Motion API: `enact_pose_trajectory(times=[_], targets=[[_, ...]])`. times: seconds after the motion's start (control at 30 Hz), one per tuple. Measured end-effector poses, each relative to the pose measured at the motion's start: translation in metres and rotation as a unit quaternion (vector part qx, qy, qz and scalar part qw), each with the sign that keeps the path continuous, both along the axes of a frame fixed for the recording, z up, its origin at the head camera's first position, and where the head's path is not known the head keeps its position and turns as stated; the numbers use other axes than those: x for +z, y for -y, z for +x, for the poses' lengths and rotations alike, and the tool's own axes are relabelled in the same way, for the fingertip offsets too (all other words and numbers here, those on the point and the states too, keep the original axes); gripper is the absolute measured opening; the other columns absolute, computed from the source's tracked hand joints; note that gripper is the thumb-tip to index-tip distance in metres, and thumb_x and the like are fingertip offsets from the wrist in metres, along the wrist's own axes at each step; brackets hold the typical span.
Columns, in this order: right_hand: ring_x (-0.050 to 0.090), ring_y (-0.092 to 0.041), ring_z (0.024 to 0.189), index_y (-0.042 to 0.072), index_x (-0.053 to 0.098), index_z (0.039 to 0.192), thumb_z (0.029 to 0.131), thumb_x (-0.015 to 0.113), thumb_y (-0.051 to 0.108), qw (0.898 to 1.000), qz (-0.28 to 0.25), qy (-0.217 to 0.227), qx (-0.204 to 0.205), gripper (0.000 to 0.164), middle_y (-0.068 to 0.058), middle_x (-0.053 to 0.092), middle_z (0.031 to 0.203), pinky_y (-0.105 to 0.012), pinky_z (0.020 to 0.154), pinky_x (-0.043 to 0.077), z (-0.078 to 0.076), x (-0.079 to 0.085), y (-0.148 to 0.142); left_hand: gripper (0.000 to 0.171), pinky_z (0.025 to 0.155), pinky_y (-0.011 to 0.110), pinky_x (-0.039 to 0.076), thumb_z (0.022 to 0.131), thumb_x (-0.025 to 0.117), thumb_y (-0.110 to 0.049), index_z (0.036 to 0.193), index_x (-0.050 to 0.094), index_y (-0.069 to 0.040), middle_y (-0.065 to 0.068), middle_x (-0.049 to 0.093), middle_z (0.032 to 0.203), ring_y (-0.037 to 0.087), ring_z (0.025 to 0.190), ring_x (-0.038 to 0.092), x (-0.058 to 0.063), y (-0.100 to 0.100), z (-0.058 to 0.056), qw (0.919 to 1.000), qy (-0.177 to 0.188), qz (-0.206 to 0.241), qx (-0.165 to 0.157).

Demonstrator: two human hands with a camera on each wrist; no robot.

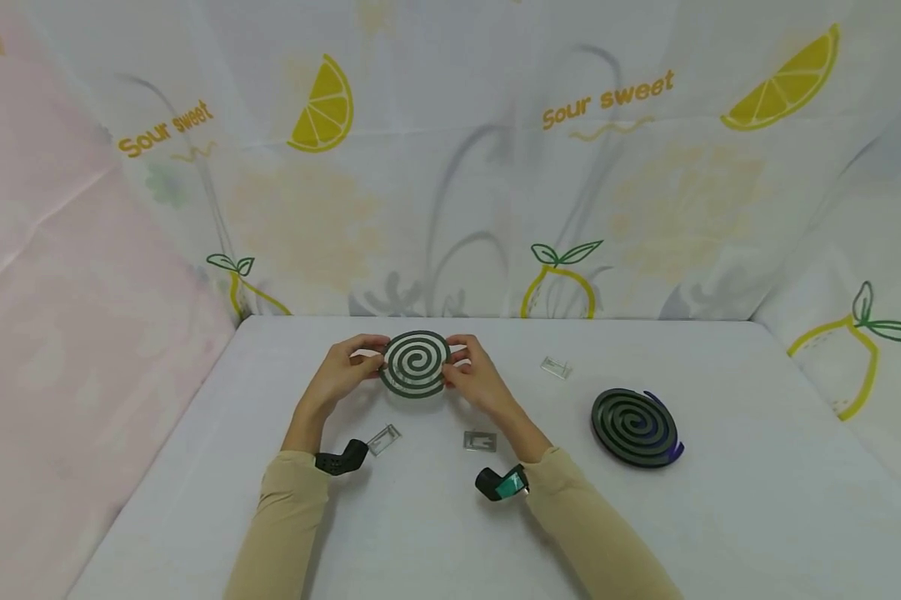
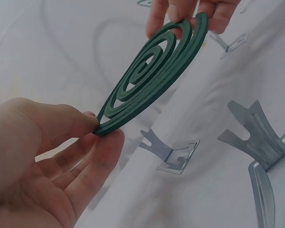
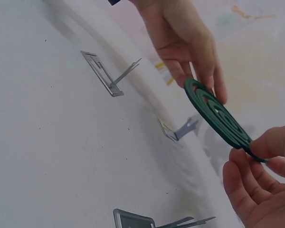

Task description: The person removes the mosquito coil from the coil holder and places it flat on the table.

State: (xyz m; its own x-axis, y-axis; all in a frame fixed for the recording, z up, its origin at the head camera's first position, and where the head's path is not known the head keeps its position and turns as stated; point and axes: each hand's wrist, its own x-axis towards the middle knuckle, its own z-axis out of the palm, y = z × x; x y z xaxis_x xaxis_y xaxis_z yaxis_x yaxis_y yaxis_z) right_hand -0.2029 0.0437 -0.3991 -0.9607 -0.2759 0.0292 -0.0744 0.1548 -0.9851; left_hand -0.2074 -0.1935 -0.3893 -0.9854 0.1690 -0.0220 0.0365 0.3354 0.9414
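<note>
A green mosquito coil [image 1: 417, 360] is raised over the far part of the table, held between both hands at opposite edges. My left hand [image 1: 342, 368] pinches its left rim between thumb and fingers, seen close up in the left wrist view where the coil [image 2: 167, 83] tilts. On the other side, my right hand [image 1: 483, 382] pinches the right rim, and the right wrist view shows that thumb lying on the coil's [image 3: 213, 116] edge. Beneath and around stand small metal coil stands with upright forked tabs, one [image 2: 180, 159] below the coil.
Right of the hands lies a stack of dark green coils [image 1: 633, 427] with purplish-blue ends showing. More metal stands sit nearer me, one [image 1: 384, 439] by the left wrist and another [image 1: 480, 441] by the right. A further stand [image 1: 556, 367] is at the back right, before a printed cloth backdrop [image 1: 450, 208].
</note>
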Motion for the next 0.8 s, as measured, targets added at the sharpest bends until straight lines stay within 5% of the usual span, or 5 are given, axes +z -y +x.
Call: enact_pose_trajectory(times=[0.57,0.8], targets=[[0.062,-0.016,0.075,0.007,0.04,0.132,0.092,0.054,0.003,1.0,0.011,0.004,-0.008,0.043,-0.018,0.056,0.105,-0.041,0.077,0.056,0.001,0.001,-0.016,0.033,0.079,0.028,0.056,0.093,0.06,-0.012,0.125,0.056,-0.007,0.017,0.053,0.122,0.017,0.093,0.065,0.001,-0.014,-0.002,0.9999,0.0,-0.001,-0.013],[0.063,-0.023,0.078,-0.001,0.037,0.134,0.092,0.053,0.0,1.0,0.0,0.013,0.005,0.045,-0.024,0.054,0.107,-0.047,0.08,0.054,0.005,0.009,-0.021,0.032,0.078,0.026,0.056,0.091,0.062,-0.011,0.123,0.057,-0.009,0.015,0.053,0.12,0.012,0.09,0.066,0.003,-0.018,0.0,0.9999,0.006,0.011,-0.01]])
